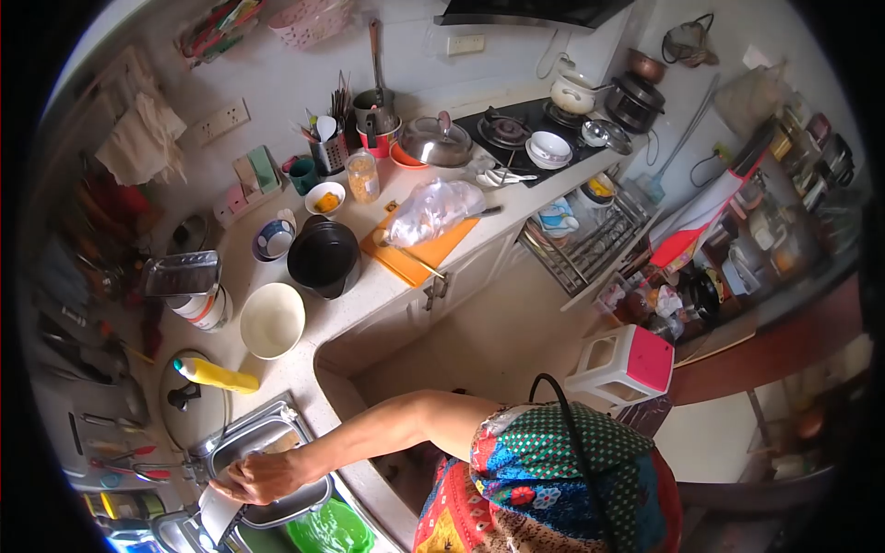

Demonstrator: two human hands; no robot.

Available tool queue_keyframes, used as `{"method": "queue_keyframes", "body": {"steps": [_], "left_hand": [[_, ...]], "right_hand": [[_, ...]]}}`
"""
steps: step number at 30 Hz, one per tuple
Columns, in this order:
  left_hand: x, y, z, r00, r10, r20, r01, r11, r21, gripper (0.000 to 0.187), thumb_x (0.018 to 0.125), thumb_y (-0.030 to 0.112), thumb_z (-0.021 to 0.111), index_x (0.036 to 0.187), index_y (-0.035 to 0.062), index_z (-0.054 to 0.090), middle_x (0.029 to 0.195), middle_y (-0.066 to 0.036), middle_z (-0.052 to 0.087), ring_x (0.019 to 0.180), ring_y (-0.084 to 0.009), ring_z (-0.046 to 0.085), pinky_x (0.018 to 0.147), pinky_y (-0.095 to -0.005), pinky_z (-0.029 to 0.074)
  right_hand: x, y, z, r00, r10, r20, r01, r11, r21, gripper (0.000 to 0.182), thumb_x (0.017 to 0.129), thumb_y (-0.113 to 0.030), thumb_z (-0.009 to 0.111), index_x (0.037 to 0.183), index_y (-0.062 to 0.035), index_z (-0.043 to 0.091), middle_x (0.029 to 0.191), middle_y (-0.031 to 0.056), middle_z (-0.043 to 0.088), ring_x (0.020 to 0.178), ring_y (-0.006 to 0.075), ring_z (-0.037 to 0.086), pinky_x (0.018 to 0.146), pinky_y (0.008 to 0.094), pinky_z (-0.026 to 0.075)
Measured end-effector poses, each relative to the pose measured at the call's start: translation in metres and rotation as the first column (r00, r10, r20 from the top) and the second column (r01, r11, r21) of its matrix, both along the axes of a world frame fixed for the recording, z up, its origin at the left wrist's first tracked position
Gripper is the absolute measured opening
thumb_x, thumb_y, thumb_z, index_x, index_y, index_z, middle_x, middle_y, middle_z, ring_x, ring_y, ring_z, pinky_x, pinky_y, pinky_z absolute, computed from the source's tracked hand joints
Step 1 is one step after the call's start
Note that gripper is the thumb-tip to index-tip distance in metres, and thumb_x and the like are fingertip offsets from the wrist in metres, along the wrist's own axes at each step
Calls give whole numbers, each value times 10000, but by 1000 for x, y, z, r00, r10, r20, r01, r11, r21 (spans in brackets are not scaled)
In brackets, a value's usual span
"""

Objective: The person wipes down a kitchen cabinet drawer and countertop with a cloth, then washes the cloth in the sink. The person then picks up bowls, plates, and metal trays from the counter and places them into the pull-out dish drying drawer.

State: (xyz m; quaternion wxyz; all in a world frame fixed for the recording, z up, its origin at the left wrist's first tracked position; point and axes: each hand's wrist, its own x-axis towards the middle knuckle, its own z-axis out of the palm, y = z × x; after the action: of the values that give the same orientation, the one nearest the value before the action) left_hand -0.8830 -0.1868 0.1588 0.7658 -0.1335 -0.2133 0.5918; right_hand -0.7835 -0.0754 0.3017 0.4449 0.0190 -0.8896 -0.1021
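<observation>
Right hand (262, 478) grips white object (219, 512) at sink (312, 494).

A short-sleeved patchwork garment (544, 498) of white-dotted green, flowered blue, red and yellow clothes the person, a black cable (574, 433) crossing it.

In the frame's lower left, your right hand (263, 479) is over the sink (251, 426); a bottle (221, 375) lies above. Upper centre, your cutting board (398, 267) bears a bag (433, 212), right of the pot (323, 258).
</observation>
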Motion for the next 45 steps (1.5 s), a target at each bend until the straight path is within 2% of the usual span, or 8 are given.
{"method": "queue_keyframes", "body": {"steps": [13, 24, 25, 27, 30, 41, 42, 45], "left_hand": [[19, -22, -22, 876, 82, -476, -194, 962, -191, 449, 741, 171, 588, 1152, 44, 458, 1093, -130, 490, 934, -275, 529, 631, -376, 503], [84, 2, 24, 428, 51, -902, -381, 916, -129, 487, 722, 178, 602, 1163, 42, 446, 1113, -150, 477, 947, -290, 526, 644, -388, 509], [89, 3, 31, 366, 40, -930, -394, 912, -116, 490, 721, 178, 603, 1164, 42, 444, 1115, -152, 476, 948, -291, 526, 645, -389, 510], [102, 2, 39, 247, 13, -969, -416, 904, -94, 497, 717, 180, 605, 1166, 41, 442, 1119, -156, 474, 950, -294, 525, 647, -391, 511], [131, -7, 44, 85, -27, -996, -455, 888, -63, 507, 712, 181, 609, 1169, 40, 439, 1124, -161, 471, 954, -298, 525, 651, -394, 513], [252, -10, -6, -502, -162, -850, -480, 870, 118, 568, 719, 245, 627, 1208, 66, 401, 1155, -155, 464, 977, -310, 524, 673, -403, 514], [332, 16, 71, -213, -194, -958, -498, 865, -64, 573, 751, 318, 609, 1229, 89, 390, 1163, -128, 475, 984, -294, 530, 688, -404, 509], [387, 60, 71, -172, -256, -951, -287, 937, -200, 555, 798, 350, 569, 1244, 82, 376, 1145, -117, 503, 988, -267, 543, 705, -397, 524]], "right_hand": [[4, -24, -16, 997, 25, 70, -23, 1000, -21, 463, 757, -150, 486, 1082, 176, 439, 653, 160, 528, 570, 209, 556, 374, 261, 412], [41, -21, 4, 992, -92, -85, 84, 992, -96, 357, 806, -207, 468, 964, 103, 544, 618, 96, 525, 544, 169, 516, 495, 304, 463], [44, -19, 9, 1000, 14, -8, -15, 638, -770, 335, 849, -265, 419, 825, 42, 550, 569, 82, 503, 509, 166, 493, 541, 333, 460], [85, -12, 34, 957, 41, -286, -205, -601, -772, 561, 915, -428, 258, 511, -67, 400, 462, 64, 432, 411, 175, 419, 666, 402, 426], [125, 7, 4, 947, -55, -317, -309, -433, -847, 79, 791, -65, 403, 808, 8, 378, 513, 76, 440, 394, 151, 485, 281, 289, 362], [405, 38, -3, 954, -222, -200, -238, -161, -958, 116, 781, -64, 437, 775, 52, 450, 514, 102, 457, 398, 179, 495, 300, 331, 374], [428, 39, -6, 949, -282, -139, -182, -130, -975, 122, 782, -67, 441, 764, 53, 453, 521, 105, 462, 420, 189, 502, 315, 347, 366], [479, 43, -38, 888, -460, 7, -17, -47, -999, 114, 776, -76, 474, 769, 38, 480, 547, 111, 473, 473, 220, 497, 401, 384, 376]]}}
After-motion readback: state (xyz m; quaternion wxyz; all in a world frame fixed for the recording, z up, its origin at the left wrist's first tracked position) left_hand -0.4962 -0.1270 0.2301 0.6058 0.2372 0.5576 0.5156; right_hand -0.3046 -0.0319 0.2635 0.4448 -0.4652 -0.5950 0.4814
